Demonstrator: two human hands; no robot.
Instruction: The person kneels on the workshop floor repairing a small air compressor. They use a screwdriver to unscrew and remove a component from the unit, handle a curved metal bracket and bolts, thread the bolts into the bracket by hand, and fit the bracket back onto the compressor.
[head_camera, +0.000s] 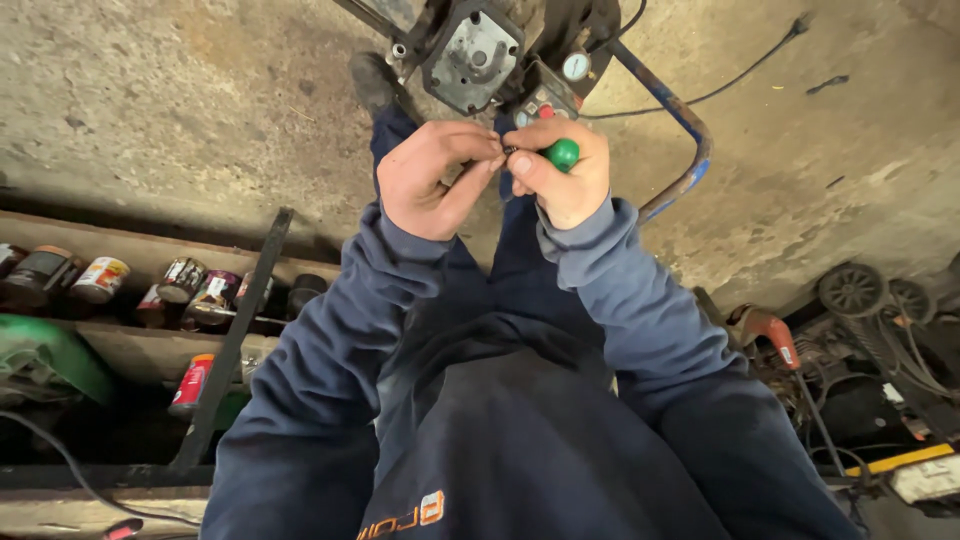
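My right hand (562, 180) grips a screwdriver by its green handle (563, 153), with the thumb along the shaft. My left hand (430, 180) is curled close beside it, its fingertips pinching a small dark part (508, 151) at the tool's tip; what the part is cannot be made out. Both hands are held up in front of my chest, in blue sleeves. Just beyond them on the concrete floor stands a dark machine with a grey square metal plate (473, 55), a round gauge (575, 66) and a control box with a red button (545, 105).
A blue tubular frame (690, 150) and a black cable (730, 80) run off the machine to the right. Wooden shelves with several tins (185, 285) are at the left, crossed by a black bar (240, 330). Wheeled machines and tools (860, 340) crowd the right.
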